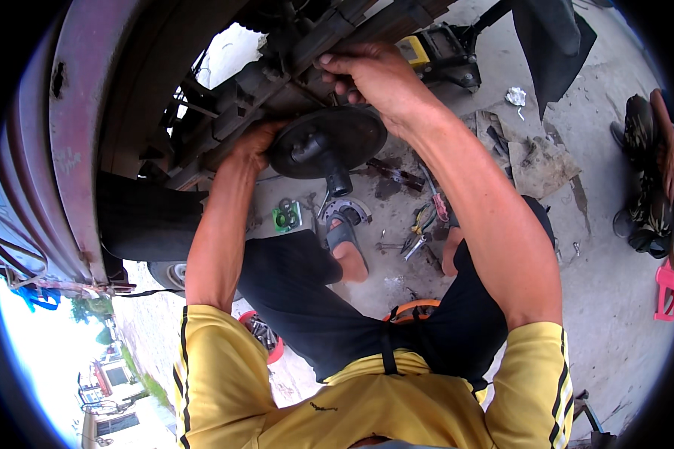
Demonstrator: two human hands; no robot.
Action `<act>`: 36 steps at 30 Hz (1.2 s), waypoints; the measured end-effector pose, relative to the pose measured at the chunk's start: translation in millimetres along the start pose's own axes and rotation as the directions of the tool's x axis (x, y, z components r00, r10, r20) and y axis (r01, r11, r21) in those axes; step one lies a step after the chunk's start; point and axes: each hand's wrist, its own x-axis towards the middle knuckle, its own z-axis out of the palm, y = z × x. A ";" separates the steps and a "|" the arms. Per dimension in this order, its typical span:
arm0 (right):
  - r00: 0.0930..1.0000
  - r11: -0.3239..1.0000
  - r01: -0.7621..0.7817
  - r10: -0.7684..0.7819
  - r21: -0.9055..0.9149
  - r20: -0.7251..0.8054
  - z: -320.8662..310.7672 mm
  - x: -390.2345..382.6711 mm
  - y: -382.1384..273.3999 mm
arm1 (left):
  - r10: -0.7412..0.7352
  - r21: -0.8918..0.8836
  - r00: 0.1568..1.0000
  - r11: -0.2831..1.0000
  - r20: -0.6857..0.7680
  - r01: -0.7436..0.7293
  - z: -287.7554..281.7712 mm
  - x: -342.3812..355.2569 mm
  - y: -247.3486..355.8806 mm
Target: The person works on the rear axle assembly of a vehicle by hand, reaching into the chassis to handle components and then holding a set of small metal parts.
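Note:
A dark round metal plate with a hub and short shaft (318, 153) is at the vehicle's underside (262, 90). My left hand (260, 142) is closed on the plate's left rim, its fingertips partly hidden behind it. My right hand (363, 78) is raised above the plate beside the dark frame parts, fingers curled; what they hold, if anything, I cannot make out. Below the plate, between my feet, lie a curved metal part (356, 207), green-packaged rings (287, 215), pliers (425, 219) and spanners (416, 247).
A yellow-and-black jack (449, 60) stands behind my right hand. A person in camouflage (636, 172) is at the right, near a pink stool (668, 292). A red tub of metal pieces (266, 337) is by my left leg. Stained cardboard (539, 161) lies on the concrete.

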 end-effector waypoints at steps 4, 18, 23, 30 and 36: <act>1.000 1.000 -0.001 0.001 -0.004 -0.004 -2.6 1.3 0.4 | -0.006 0.008 0.999 1.000 -0.032 0.006 -2.5 5.3 -3.6; 1.000 1.000 0.006 -0.006 -0.003 -0.027 -9.7 -1.6 -5.6 | -0.024 -0.007 0.998 1.000 -0.059 0.023 -13.0 12.5 -7.6; 1.000 0.998 -0.023 0.023 -0.058 -0.004 -10.9 -1.3 -7.4 | -0.033 0.002 0.998 0.999 -0.054 0.033 -19.1 13.7 -7.7; 0.999 1.000 0.023 -0.023 -0.008 -0.024 -6.2 -1.2 -5.7 | -0.029 -0.080 0.995 0.996 0.091 0.037 -21.2 13.6 -5.1; 1.000 0.998 0.001 -0.001 -0.057 0.003 -10.2 1.3 -3.5 | 0.024 -0.083 0.999 0.996 0.028 -0.022 -20.0 13.6 -7.9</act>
